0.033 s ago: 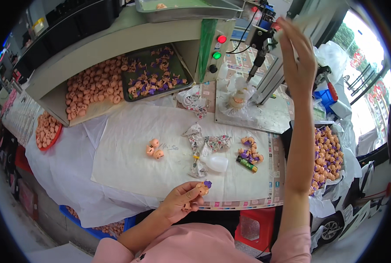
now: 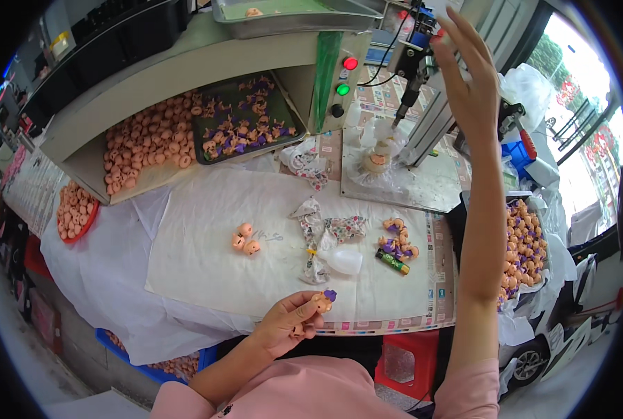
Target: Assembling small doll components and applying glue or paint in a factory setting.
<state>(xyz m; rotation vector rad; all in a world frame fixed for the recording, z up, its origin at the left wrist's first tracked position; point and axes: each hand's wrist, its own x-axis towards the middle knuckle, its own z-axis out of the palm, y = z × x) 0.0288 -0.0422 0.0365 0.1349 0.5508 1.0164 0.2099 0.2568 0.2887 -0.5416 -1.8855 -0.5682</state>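
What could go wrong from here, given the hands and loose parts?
The right grip, raised, appears close to the machine and might bump it.
The left grip could drop the small figure, pinched between thumb and fingers.
The green cylinder might roll if nudged, since it lies on its side.

From my end, the white sheet (image 2: 207, 206) looks bright and evenly lit, while daylight at the right-hand opening (image 2: 582, 77) burns nearly white. I see shade inside the cabinet (image 2: 151, 94), a glowing red lamp (image 2: 350, 63) and green lamp (image 2: 343, 89), a fairly clear left hand (image 2: 287, 324), and edges bending toward a black fisheye rim.
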